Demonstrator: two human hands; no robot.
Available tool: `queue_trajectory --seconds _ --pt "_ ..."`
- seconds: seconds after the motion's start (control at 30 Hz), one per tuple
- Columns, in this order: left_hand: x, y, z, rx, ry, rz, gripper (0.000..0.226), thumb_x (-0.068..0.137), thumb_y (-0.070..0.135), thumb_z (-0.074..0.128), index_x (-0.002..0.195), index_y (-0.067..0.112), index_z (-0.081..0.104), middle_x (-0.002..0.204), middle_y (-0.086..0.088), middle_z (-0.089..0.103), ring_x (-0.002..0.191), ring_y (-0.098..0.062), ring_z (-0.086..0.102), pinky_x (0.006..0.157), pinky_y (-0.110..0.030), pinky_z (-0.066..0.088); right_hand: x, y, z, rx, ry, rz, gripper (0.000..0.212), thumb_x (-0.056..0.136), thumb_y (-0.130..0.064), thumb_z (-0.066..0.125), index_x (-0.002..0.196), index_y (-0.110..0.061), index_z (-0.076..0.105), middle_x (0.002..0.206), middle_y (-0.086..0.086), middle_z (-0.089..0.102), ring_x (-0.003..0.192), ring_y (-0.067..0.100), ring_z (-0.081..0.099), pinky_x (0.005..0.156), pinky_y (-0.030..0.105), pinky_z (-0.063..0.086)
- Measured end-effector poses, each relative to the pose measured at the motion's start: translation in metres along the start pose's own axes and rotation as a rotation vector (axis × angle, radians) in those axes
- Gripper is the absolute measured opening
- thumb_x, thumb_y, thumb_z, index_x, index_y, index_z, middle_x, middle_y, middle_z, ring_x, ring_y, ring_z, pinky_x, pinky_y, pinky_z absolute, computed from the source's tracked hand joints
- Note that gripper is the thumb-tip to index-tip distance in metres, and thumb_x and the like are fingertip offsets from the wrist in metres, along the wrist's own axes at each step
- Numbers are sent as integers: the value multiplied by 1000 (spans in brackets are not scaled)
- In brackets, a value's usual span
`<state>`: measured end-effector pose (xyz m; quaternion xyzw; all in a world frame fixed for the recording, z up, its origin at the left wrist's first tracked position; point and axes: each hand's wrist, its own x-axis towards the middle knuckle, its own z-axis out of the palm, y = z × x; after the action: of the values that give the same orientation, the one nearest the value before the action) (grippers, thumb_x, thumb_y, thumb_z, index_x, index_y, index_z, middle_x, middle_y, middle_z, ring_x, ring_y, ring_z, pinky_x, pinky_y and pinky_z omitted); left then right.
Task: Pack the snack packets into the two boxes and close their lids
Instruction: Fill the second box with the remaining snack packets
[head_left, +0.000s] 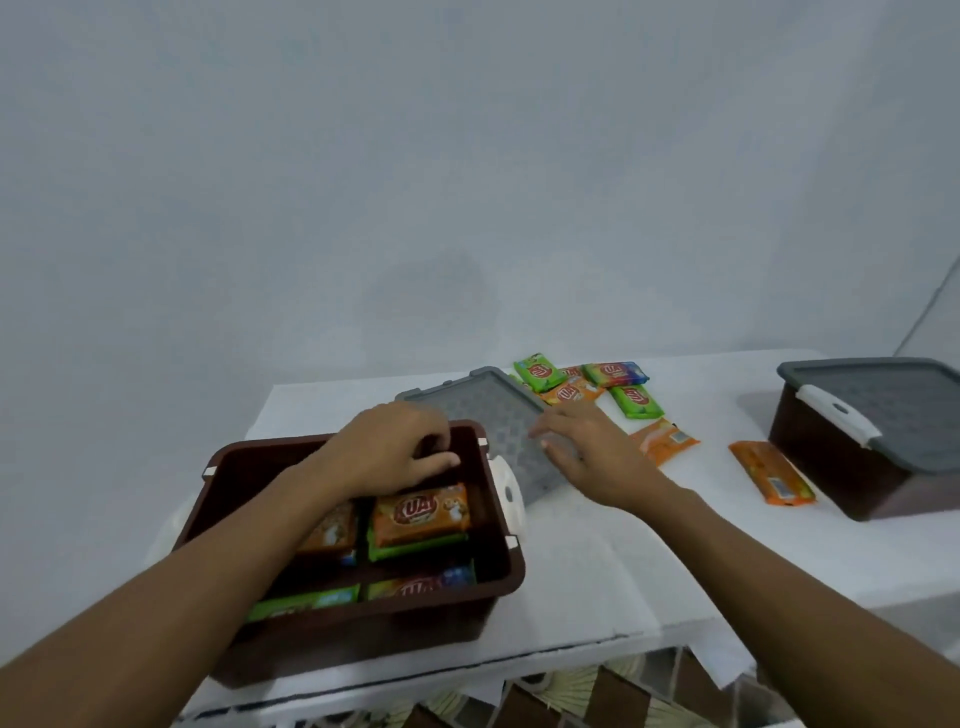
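A white table (597, 571) spreads across the lower half, its top wrinkled like a sheet, and a thin dark line (467, 661) runs along the front edge. Behind it, a plain pale blue-grey wall (467, 156) fills everything above. Far right, a thin cable (930, 306) slants down that wall. Below the table edge, brown and cream patterned floor tiles (613, 696) peek out.

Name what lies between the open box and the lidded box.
Head view: the loose grey lid, the right hand on it, one orange packet, then a second orange packet.
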<state>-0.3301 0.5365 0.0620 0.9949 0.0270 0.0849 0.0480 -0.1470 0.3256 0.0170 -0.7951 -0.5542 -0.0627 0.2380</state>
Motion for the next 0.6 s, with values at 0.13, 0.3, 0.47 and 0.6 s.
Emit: queue_trajectory --seconds 0.13,0.3,0.47,0.6 --pt "48 45 5 -40 52 76 22 91 48 56 94 27 62 89 14 57 82 -7 53 65 -27 40 -40 68 -16 -140 -13 190 28 92 -30 53 116 -25 65 118 -1 62 114 24 51 91 40 44" --pt "123 107 34 4 -184 104 35 90 48 57 114 24 59 114 7 58 106 -15 54 85 -34 47 -94 154 -36 -366 -161 508 49 91 -40 52 138 -27 47 142 2 47 129 25 40 106 39 35" --pt "183 157 84 41 -407 57 51 91 52 56 130 20 52 128 -4 51 117 -25 50 95 -44 45 -140 209 -34 -266 -96 687 73 87 -50 54 150 -32 22 160 0 11 144 29 20 111 46 30" --pt "213 188 136 33 -330 33 58 93 50 52 143 23 38 148 -5 33 127 -28 39 99 -45 42 -162 234 -23 -298 -133 656 59 89 -64 33 142 -37 40 163 4 7 143 30 16 112 44 25"
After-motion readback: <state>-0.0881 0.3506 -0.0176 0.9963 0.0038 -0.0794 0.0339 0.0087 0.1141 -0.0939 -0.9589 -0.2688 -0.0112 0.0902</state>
